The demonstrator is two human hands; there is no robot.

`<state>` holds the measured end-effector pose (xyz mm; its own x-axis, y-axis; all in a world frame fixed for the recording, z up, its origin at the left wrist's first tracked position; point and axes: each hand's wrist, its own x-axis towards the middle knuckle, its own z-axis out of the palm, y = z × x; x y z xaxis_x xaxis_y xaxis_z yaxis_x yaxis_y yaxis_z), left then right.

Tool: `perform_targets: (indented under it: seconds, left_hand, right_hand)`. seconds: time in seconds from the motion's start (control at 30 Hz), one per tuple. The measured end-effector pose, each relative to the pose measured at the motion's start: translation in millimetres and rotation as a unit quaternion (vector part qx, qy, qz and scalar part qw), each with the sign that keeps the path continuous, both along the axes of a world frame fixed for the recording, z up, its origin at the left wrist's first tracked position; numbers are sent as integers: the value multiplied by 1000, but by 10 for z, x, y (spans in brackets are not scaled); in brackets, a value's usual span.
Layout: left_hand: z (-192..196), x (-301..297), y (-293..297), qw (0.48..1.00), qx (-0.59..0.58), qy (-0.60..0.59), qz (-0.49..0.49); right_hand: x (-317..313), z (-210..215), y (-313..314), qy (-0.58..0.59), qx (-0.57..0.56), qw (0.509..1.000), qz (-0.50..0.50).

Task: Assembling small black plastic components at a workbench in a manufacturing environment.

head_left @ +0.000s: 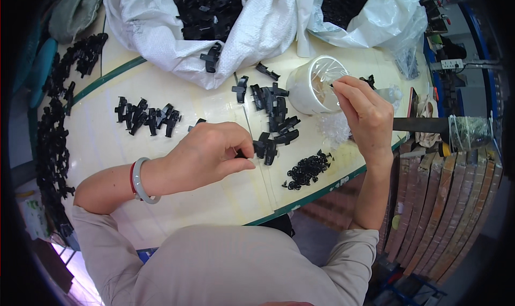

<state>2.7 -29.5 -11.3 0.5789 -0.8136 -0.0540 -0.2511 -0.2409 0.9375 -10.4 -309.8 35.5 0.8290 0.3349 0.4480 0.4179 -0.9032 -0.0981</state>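
My left hand (206, 153) is closed over the table, thumb and fingers pinched on a black plastic part (241, 154) that is mostly hidden by them. Beside its fingertips lie several black plastic clips (265, 148). My right hand (369, 115) is raised at the right side of a white tub (301, 94) lined with clear film. Its thumb and forefinger are pressed together on a tiny black piece (332, 85), too small to name. The tub holds something pale that I cannot make out. Below the tub is a pile of small black plastic parts (307, 170).
A white woven sack (268, 24) full of black clips opens at the back, with a plastic bag (391, 16) of black parts to its right. More clips (147, 116) lie at centre left. A long heap of black parts (52, 139) follows the table's left edge.
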Motion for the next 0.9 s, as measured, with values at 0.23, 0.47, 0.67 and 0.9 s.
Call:
perform_targets:
  seconds: [0.23, 0.47, 0.67, 0.9]
  left_hand:
    - [124, 23, -58, 972, -28, 220, 70]
    - [135, 58, -52, 913, 1, 409, 0]
    - [88, 49, -43, 915, -13, 402, -7]
    - [116, 93, -22, 896, -45, 442, -24]
  right_hand:
    - [-31, 87, 14, 74, 107, 991, -24]
    - [-4, 45, -7, 66, 97, 992, -38]
    - [2, 55, 13, 39, 26, 999, -7]
    - [-201, 144, 86, 170, 367, 912, -65]
